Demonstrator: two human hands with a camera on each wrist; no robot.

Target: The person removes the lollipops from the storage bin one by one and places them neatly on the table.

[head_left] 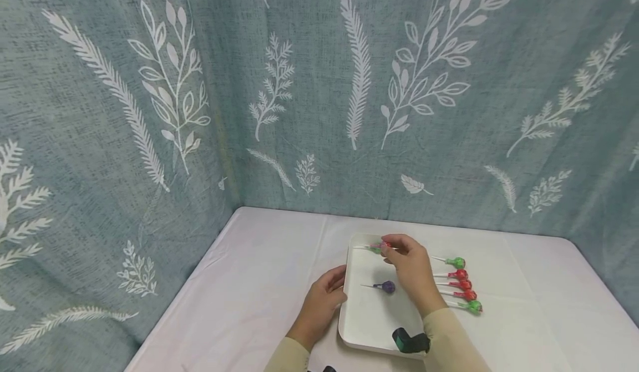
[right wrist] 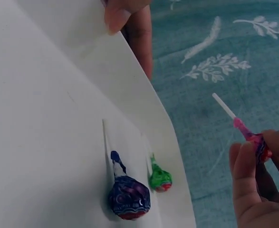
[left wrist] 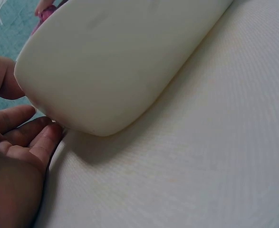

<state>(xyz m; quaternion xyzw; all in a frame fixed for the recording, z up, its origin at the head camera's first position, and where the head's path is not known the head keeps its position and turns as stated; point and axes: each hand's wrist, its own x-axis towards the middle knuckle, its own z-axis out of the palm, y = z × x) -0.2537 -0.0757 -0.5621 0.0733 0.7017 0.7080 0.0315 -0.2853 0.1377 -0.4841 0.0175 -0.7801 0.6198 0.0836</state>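
A white tray lies on the table, and my left hand grips its left side, thumb over the rim and fingers outside. In the left wrist view that hand is at the tray's outer wall. Above the tray's far end my right hand pinches a pink-wrapped lollipop by its head, the white stick pointing left in the head view. Inside the tray lie a purple lollipop near the middle and a green lollipop at the far end, partly overlapped by the held one in the head view.
Right of the tray, several red and green lollipops lie in a column on the white tablecloth, sticks pointing left. A teal curtain with white leaf prints hangs behind the table. A black wrist-camera mount overlaps the tray's near right corner.
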